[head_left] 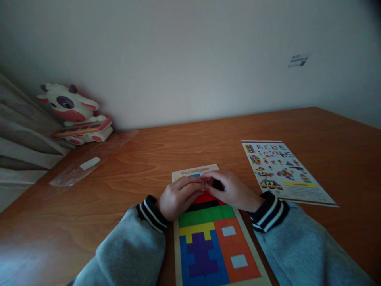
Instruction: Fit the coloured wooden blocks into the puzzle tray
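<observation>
The left hand (179, 195) lies over the far part of the puzzle board (205, 216) on the wooden surface (143, 159), its fingers bent and their tips meeting those of the right hand (230, 190) above the red pieces (205, 197). The right hand's thumb and forefinger are curved close together, though whether either hand grips a piece cannot be told, the fingertips being dim and partly hidden. The printed sheet (285, 172) lies to the right of the board.

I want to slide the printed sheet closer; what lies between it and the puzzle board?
The head view shows the right hand, its striped cuff and some bare tabletop.
</observation>
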`<state>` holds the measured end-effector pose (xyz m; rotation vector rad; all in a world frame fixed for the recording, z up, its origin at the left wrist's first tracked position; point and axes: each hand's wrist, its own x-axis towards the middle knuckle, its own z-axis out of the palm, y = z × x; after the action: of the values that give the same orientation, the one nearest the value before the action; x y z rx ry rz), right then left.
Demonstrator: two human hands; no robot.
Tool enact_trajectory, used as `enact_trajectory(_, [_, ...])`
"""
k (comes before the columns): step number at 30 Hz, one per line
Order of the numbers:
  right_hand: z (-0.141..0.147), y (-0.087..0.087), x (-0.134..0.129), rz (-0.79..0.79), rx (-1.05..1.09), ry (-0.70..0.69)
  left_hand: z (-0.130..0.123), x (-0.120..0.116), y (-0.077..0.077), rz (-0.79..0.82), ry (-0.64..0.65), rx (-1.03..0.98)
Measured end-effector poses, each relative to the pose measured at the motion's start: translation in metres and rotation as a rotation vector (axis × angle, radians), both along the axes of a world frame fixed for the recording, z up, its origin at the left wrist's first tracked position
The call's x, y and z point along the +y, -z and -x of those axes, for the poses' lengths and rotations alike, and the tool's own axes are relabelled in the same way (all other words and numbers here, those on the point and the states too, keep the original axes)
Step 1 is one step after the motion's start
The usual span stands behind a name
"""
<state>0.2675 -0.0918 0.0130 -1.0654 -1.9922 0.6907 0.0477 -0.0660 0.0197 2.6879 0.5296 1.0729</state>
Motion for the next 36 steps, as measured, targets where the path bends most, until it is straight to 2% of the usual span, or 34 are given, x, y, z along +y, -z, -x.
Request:
enact_trajectory(4, [0.003,-0.002,-0.001,0.052,0.073,0.028,0.000,-0.001,-0.001,-0.018,-0.030,0.002])
enact_trajectory(8, [0.001,-0.007,0.001,0.058,0.097,0.128,0.000,0.001,0.001,-0.036,-0.135,0.068])
enact_trajectory(12, [-0.002,-0.003,0.004,0.053,-0.023,0.147,0.002,0.003,0.003,0.000,-0.187,0.123])
enact_trajectory(16, [-0.002,0.007,0.006,-0.077,-0.165,0.143,0.003,0.004,0.004,0.035,-0.168,0.133])
enact_trajectory(21, [-0.002,0.012,0.006,-0.080,-0.189,0.197,0.003,0.003,0.003,0.064,-0.183,0.157])
enact_trajectory(28, [-0.001,0.008,0.006,-0.098,-0.184,0.206,0.008,0.009,0.001,0.071,-0.241,0.193])
enact_trajectory(32, [-0.004,0.010,0.006,-0.153,-0.267,0.269,0.014,0.016,0.004,0.003,-0.354,0.320])
enact_trajectory(36, [-0.005,0.013,0.005,-0.122,-0.342,0.277,0.017,0.021,0.008,0.005,-0.349,0.335])
